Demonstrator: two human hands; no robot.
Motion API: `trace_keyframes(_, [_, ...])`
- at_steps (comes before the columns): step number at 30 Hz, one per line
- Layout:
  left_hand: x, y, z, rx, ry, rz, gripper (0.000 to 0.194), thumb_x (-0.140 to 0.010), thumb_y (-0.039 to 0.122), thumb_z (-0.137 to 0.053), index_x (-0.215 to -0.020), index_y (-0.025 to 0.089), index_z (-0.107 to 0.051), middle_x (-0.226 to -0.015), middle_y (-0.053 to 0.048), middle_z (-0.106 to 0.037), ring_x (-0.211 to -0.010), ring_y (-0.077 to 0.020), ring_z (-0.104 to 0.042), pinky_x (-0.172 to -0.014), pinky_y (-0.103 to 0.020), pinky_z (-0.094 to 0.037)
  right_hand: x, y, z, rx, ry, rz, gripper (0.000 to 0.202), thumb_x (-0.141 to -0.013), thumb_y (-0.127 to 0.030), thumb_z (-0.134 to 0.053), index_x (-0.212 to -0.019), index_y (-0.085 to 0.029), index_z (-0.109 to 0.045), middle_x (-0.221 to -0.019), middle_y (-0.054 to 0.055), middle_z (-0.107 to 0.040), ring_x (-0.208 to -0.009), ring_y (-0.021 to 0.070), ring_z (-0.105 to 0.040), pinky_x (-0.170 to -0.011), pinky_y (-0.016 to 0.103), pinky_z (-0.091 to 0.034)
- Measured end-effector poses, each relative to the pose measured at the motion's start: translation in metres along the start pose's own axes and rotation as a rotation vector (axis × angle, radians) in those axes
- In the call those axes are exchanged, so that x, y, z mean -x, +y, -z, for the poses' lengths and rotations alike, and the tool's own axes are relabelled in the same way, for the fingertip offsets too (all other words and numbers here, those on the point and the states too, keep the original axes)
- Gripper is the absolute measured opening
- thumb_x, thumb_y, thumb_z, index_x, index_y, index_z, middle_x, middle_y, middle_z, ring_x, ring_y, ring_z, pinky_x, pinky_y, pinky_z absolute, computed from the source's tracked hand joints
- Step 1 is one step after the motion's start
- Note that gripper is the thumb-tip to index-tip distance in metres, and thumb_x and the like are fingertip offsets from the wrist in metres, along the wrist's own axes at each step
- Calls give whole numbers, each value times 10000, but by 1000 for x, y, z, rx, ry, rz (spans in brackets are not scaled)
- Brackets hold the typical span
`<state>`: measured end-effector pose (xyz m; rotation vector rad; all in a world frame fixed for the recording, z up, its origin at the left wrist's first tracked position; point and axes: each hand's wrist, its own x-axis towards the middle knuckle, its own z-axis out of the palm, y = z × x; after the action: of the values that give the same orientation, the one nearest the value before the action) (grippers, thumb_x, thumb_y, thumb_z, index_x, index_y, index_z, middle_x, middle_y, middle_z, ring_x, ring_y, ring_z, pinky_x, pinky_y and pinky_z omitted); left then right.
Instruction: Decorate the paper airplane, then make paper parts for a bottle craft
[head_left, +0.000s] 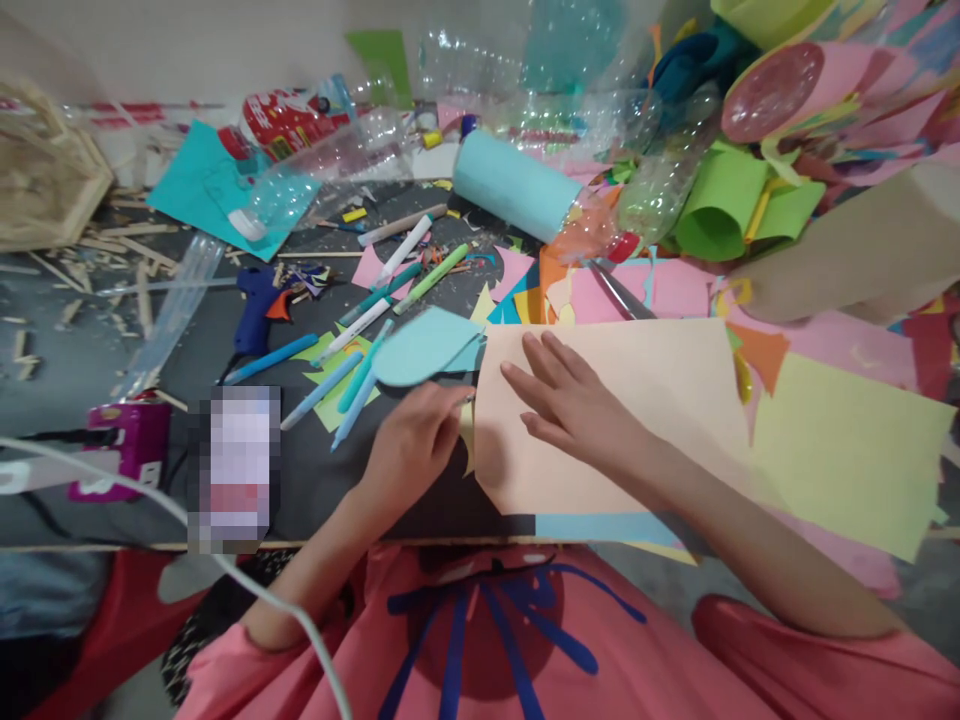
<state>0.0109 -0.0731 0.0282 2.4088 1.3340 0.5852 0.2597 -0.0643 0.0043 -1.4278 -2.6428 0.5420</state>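
A large peach paper sheet (637, 400) lies near the table's front edge. My right hand (559, 400) rests on its left part with the fingers spread. Just left of the sheet, my left hand (416, 440) is closed in a pinch; a small thin tip shows at its fingertips by the sheet's left edge, too small to name. Beyond my left hand lies a light blue rounded paper piece (424, 345), partly over another blue piece. Yellow paper (847, 450) lies to the right of the peach sheet.
Several markers (431, 278) lie behind and left of my left hand. A blue glue gun (255, 310), a phone (238, 465) and a purple power strip (127, 450) are at the left. Plastic bottles (337, 155), a blue-wrapped cylinder (514, 185) and green rolled paper (720, 205) stretch across the back.
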Motion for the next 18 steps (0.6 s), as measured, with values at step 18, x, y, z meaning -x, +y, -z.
trace_keyframes(18, [-34,1,-14,-149,-106,-167,435,-978,243,-438,-1395,123,-457,-1476,-193,-500,-1396,-292,-461,-1153,-471,-401,-50,-8,1,-102,-13,20,634,-943,-388,-436,-1499,-92,-367,-1617,166,-290,-1522,271,-242,-1229,535,-261])
